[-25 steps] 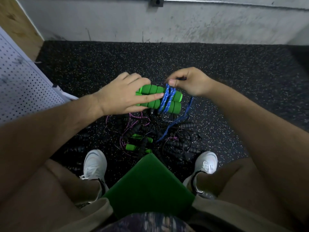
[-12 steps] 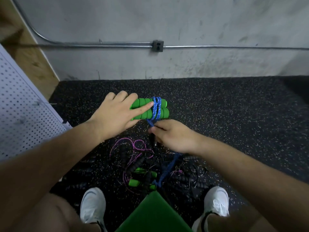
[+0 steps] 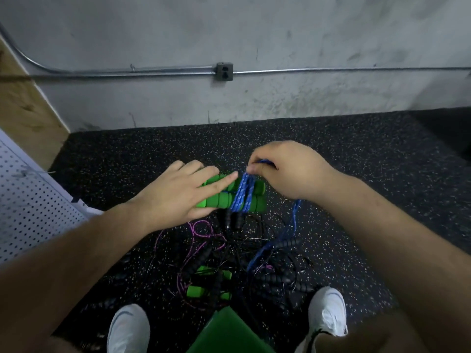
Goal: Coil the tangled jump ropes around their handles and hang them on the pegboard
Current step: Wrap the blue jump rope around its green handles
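Two green foam handles [image 3: 219, 198] lie side by side in a person's grasp above a speckled black floor [image 3: 356, 154]. Their long axis runs left to right, roughly in line with the concrete wall [image 3: 254, 34] beyond them. The left hand [image 3: 178, 194] clasps the left half of the handles, with its fingers laid over the top. The right hand [image 3: 288, 171], just right of the handles, pinches a blue rope [image 3: 243, 197] between curled fingers at their far edge. Several turns of that rope cross the handles near their right ends. Its slack drops from the right hand to the floor on the near side of the handles.

Just nearer than the handles lies a tangle of jump ropes [image 3: 270, 273], black, pink and blue, with another green pair [image 3: 196, 291] in it. Two white shoes [image 3: 127, 327] flank the tangle's near edge.

Beyond the handles and to their right, floor runs open to the foot of the wall. A metal conduit [image 3: 331, 70] and an outlet box [image 3: 224, 71] sit on the wall above. Left of the handles, the slanted edge of a white pegboard [image 3: 30, 210] closes that side, with a wooden panel [image 3: 23, 110] behind it.
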Tool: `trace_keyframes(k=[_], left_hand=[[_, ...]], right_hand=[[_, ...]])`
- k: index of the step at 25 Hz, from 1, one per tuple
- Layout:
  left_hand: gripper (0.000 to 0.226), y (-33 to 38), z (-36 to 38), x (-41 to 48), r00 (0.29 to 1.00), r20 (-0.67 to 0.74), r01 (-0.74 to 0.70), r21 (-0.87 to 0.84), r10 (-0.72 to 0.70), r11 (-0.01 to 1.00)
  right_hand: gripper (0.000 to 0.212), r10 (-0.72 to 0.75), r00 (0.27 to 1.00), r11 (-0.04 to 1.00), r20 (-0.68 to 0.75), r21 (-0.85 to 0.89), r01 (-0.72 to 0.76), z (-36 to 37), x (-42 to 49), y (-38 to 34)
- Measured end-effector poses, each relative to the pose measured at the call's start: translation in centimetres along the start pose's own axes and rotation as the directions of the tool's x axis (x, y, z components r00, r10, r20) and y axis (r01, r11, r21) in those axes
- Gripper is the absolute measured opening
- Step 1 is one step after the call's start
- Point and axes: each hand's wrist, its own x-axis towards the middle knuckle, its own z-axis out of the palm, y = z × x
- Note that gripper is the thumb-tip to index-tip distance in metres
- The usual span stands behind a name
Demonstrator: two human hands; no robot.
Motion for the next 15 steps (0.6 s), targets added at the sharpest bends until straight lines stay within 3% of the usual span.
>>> trace_keyframes(k=[3,5,9,10,13,15], left_hand=[[0.081,0.6,0.0,0.6,0.999,-0.037,-0.005,-0.061,0.002,0.998],[0.079,0.8,-0.3,1.1,0.997,-0.072,-0.003,-0.135,-0.006,0.991],[0.077,1.1,-0.4,1.9,0.992,-0.123,-0.001,-0.172,-0.021,0.985],[0.076,1.1,-0.3,1.9,0.991,-0.130,0.014,-0.154,-0.034,0.988],[0.077,0.5,0.2,1.9,0.986,-0.116,0.104,-0.114,-0.117,0.988],[0.076,-0.1,0.4,1.8,0.965,-0.118,0.219,-0.131,-0.235,0.967]], right_hand=[[0.009,0.047,0.999,0.976,0.015,0.213,-0.049,0.5,0.8,2.4],[0.008,0.072,0.997,0.892,0.027,0.446,-0.077,1.1,1.2,3.8],[0.018,0.102,0.970,0.540,0.223,0.806,-0.242,4.6,1.0,4.5],[0.020,0.090,0.964,0.491,0.248,0.831,-0.260,5.5,0.8,4.0],[0.017,0.150,0.961,0.523,0.232,0.807,-0.276,8.0,0.8,3.5],[0.031,0.186,0.931,0.517,0.313,0.775,-0.364,8.9,0.9,2.6]])
